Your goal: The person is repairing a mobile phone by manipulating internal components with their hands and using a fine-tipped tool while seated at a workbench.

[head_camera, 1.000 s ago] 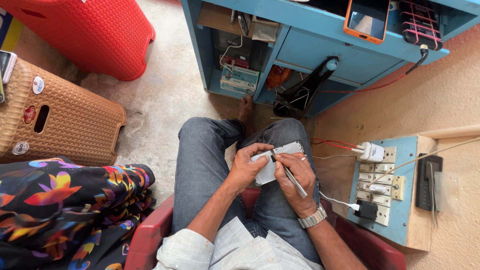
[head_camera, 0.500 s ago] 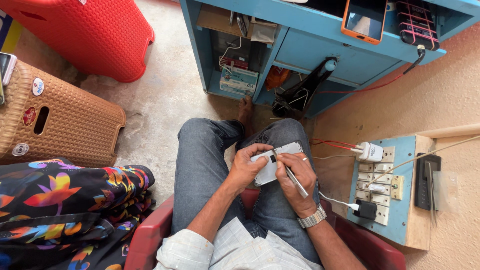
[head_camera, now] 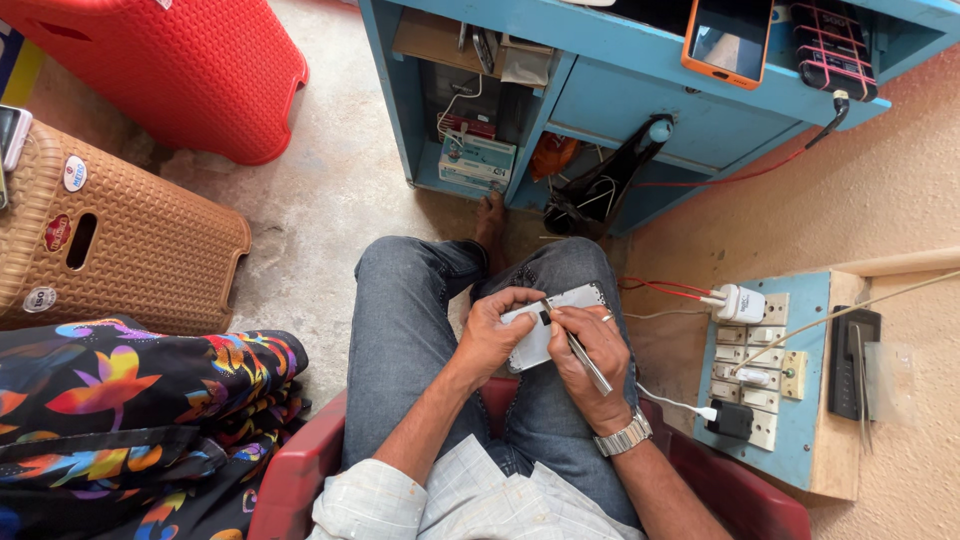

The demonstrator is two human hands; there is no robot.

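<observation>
Gripping a white phone panel (head_camera: 548,330) steady over the lap, the left hand (head_camera: 497,335) frees the right hand (head_camera: 590,352), pinched on tweezers (head_camera: 585,358), to probe it.

- Phone back panel (head_camera: 545,330), held over lap: white w/ small black patch.
- Tool (head_camera: 585,360) in right hand (head_camera: 590,355): silver metal.
- Jeans (head_camera: 400,320): faded grey-blue.
- Shirt (head_camera: 470,500): white w/ thin grey check.
- Chair (head_camera: 300,480): dark red.
- Desk (head_camera: 620,90): bright blue.
- Phone (head_camera: 728,42) on desk: orange case, dark screen.
- Switchboard (head_camera: 790,400): blue, cream sockets.
- Stool (head_camera: 190,70): red weave; basket (head_camera: 130,250): tan weave.
- Cloth (head_camera: 130,410): black w/ orange, yellow, pink, blue leaf print.
</observation>
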